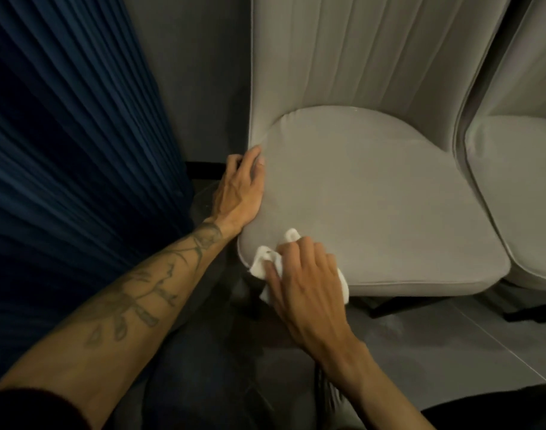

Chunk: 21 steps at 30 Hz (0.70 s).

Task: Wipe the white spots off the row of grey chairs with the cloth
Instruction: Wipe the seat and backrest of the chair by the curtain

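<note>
A grey upholstered chair [374, 187] fills the middle of the view, its ribbed back rising behind the seat. My right hand [305, 280] presses a crumpled white cloth [264, 263] onto the seat's front left corner, fingers spread over it and curled into it. My left hand [242, 187] grips the seat's left edge, thumb on top and fingers wrapped down the side. A tiny white speck [356, 109] shows at the back of the seat where it meets the backrest.
A second grey chair [519, 187] stands close on the right, almost touching the first. A dark blue pleated curtain [70, 150] hangs on the left against a grey wall. Grey floor tiles [451, 342] and black chair legs lie below.
</note>
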Each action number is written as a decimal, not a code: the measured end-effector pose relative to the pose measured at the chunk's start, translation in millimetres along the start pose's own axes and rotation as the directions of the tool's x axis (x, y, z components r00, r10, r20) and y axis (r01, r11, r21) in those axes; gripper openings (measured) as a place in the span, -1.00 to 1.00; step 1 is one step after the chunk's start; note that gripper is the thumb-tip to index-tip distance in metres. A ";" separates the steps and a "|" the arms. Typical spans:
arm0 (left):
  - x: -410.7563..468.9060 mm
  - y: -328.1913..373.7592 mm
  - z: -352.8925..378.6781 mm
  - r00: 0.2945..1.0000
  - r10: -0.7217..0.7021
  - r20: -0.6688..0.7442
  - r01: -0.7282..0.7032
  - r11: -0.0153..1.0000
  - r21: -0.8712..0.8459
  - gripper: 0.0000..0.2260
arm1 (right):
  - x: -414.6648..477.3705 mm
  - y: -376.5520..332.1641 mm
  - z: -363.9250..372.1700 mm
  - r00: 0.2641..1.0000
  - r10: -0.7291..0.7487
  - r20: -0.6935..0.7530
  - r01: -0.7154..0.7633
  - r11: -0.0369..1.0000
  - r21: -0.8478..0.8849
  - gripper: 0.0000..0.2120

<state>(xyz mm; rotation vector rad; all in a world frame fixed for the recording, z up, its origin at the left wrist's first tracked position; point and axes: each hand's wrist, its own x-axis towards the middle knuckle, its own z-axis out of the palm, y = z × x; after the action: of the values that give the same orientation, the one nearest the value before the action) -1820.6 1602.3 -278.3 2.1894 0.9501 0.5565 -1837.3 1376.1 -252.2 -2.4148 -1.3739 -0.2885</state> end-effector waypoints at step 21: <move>0.7 0.0 -0.3 1.000 -0.016 0.023 0.016 1.000 0.004 -0.61 | 4.4 -5.1 -5.2 0.993 -0.071 0.090 0.076 0.996 -0.051 -0.77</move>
<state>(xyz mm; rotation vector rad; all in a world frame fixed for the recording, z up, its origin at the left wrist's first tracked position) -1820.2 1602.9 -278.0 2.1852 0.9569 0.5208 -1839.5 1379.9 -244.9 -2.4515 -1.5144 -0.2428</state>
